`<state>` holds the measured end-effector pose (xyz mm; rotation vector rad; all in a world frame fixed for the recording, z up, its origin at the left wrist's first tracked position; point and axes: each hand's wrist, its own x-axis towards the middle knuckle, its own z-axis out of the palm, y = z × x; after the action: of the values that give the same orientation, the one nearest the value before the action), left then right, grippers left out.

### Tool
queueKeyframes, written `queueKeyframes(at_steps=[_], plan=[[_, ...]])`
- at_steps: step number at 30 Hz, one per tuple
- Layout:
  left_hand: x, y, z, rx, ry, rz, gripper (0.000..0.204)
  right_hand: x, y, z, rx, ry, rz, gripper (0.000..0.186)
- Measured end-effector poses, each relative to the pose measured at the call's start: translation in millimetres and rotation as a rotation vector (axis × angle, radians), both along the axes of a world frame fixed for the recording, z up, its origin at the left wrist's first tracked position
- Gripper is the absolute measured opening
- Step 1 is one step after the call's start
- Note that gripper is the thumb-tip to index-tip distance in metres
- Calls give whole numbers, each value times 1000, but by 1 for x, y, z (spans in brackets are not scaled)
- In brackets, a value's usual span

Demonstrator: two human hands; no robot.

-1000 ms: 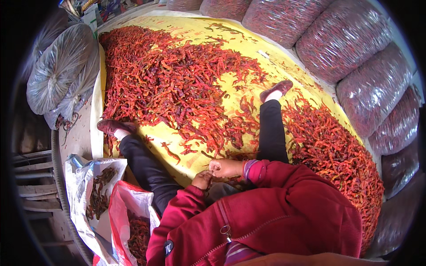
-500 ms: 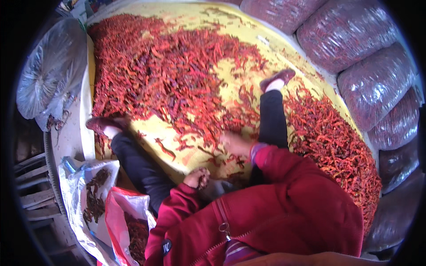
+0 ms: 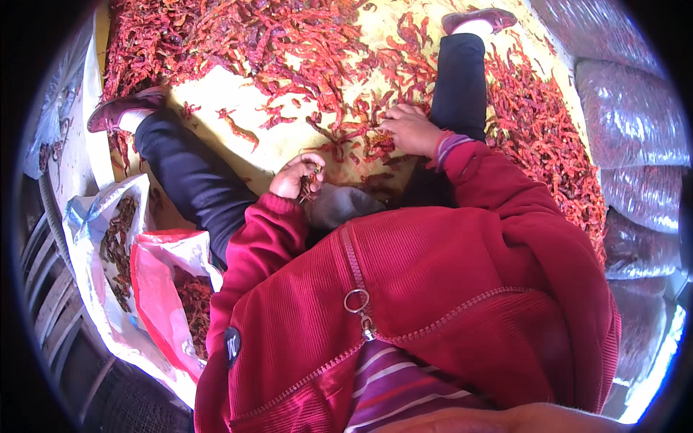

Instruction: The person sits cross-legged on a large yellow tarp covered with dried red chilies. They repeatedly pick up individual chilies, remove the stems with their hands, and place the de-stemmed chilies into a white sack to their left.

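Note:
My left hand is curled closed around a small bunch of dark dried chilies, held above my lap by my left thigh. Farther forward on the right, my right hand reaches down beside my right leg. Its fingers are apart and bent slightly, their tips at loose red dried chilies on the yellow sheet. Whether those fingertips touch a chili is hard to make out. A broad heap of red dried chilies spreads between and beyond my feet.
Left of my leg stand a white sack with darker chilies and a red-and-white bag with red ones. Another chili heap lies along my right leg. Large clear plastic bags line the right side. Slatted wood is at far left.
The view has tilted down toward my lap. My right hand, blurred before, now shows sharply at the loose chilies. My left hand has turned and still holds its bunch.

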<state>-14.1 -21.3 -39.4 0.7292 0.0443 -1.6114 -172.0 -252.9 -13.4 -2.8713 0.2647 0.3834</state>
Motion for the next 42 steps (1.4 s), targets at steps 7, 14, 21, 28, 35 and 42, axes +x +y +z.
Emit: queueKeyframes(at_steps=[7,14,21,28,35,42], plan=[[4,2,0,-88,-3,0,14,20,-22,-3,115,-62,29,16],[7,2,-5,-221,31,3,13,75,-57,-30,166,-109,-456,25],[3,-1,-2,-184,91,54,9,108,-65,-37,-11,-139,-473,20],[1,-5,-2,-76,-76,34,21,94,-85,-50,253,-62,-587,27],[-1,-2,-9,-44,-149,36,21,42,-95,-48,303,-290,-542,18],[-5,-5,-7,8,-178,9,24,19,-63,-32,319,59,-281,15]])
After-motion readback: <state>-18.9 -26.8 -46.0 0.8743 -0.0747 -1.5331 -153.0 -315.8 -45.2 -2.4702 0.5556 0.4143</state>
